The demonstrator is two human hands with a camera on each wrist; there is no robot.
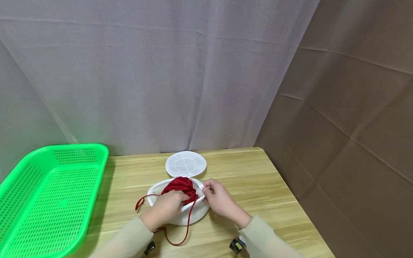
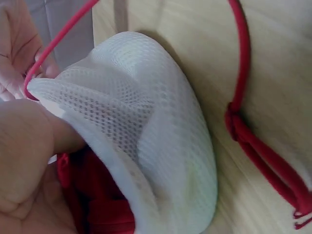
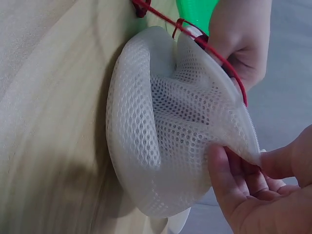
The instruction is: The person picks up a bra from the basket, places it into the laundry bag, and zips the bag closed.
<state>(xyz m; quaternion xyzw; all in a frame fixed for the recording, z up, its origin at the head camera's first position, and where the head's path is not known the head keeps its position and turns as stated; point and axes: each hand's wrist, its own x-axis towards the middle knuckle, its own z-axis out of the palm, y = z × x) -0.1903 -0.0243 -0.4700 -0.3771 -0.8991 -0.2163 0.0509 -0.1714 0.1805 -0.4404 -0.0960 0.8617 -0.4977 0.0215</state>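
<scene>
A white mesh laundry bag [image 1: 196, 214] stands on the table with its round lid [image 1: 186, 163] folded back behind it. A red drawstring pouch [image 1: 180, 184] sits bunched inside the mouth. My left hand [image 1: 167, 208] reaches over the near rim and grips the pouch, its fingertips partly hidden. On the right side of the opening, my right hand [image 1: 221, 199] pinches the white rim between thumb and fingers, also seen in the right wrist view. A red cord [image 1: 176, 244] hangs over the front of the bag onto the table, and a looped cord end [image 1: 139, 204] lies out to the left.
To the left is a large green plastic basket [image 1: 102, 172] with perforated sides. The wooden table [image 1: 258, 186] ends at a grey curtain [image 1: 145, 89] behind and a brown cloth wall [image 1: 348, 136] on the right.
</scene>
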